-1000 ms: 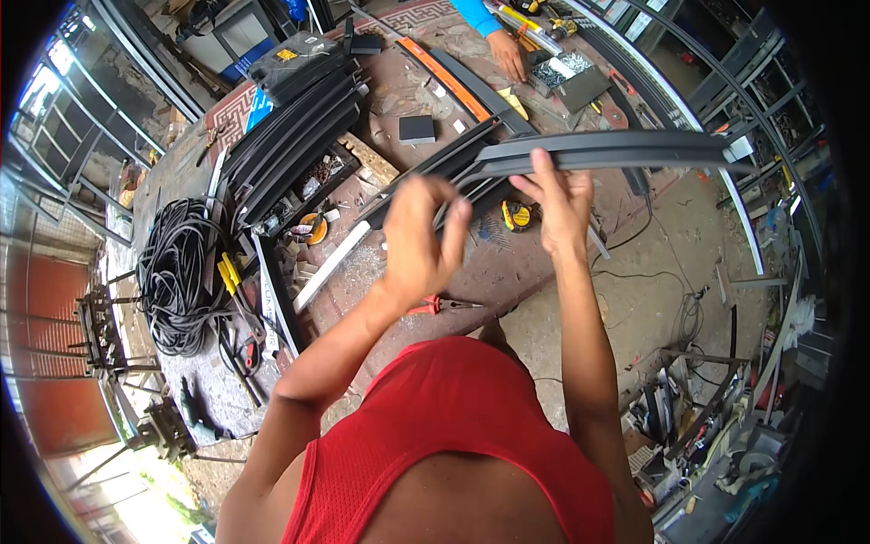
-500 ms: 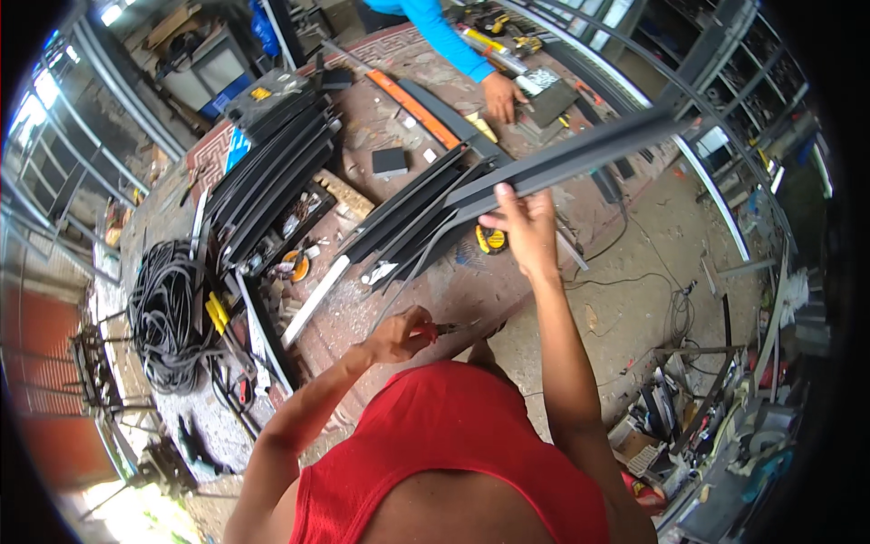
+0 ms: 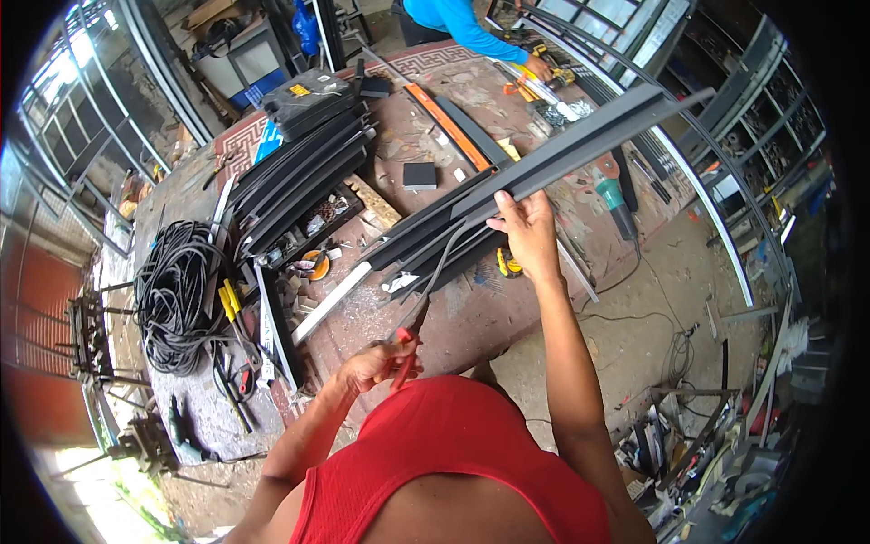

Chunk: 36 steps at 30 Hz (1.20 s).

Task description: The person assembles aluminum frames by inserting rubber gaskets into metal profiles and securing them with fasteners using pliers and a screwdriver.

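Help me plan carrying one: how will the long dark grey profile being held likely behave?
The profile is probably stiff, jutting past the right grip without obvious sag. It seems fairly light for its length, since one grip appears to steady it. Held off-centre, its longer far end may swing or dip.

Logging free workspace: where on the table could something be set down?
Mostly bare: the table between red pliers and yellow tape measure; also around the black block, left of the orange bar. Crowded: the table's left, with coiled cable and stacked black profiles.
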Each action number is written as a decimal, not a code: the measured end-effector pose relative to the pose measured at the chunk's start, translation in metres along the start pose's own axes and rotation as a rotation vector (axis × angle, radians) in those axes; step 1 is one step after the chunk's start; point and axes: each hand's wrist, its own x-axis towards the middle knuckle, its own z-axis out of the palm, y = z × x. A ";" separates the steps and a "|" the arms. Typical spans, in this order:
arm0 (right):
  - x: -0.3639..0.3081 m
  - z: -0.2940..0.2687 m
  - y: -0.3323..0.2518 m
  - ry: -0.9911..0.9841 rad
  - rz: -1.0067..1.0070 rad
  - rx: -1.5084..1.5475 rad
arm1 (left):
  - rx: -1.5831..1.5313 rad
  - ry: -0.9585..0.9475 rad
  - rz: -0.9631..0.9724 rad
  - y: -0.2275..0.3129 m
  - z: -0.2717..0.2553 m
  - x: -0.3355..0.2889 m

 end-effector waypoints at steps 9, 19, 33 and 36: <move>-0.008 0.028 -0.006 -0.045 -0.099 0.092 | -0.113 -0.289 0.272 0.057 0.053 -0.006; -0.030 0.021 -0.004 0.005 -0.163 0.124 | -0.164 -0.251 0.345 0.082 0.075 -0.006; -0.036 0.020 0.012 0.045 0.052 0.321 | -0.175 -0.049 0.431 0.074 0.081 -0.002; -0.041 0.020 0.023 0.008 0.085 0.336 | -0.207 -0.021 0.396 0.067 0.078 -0.005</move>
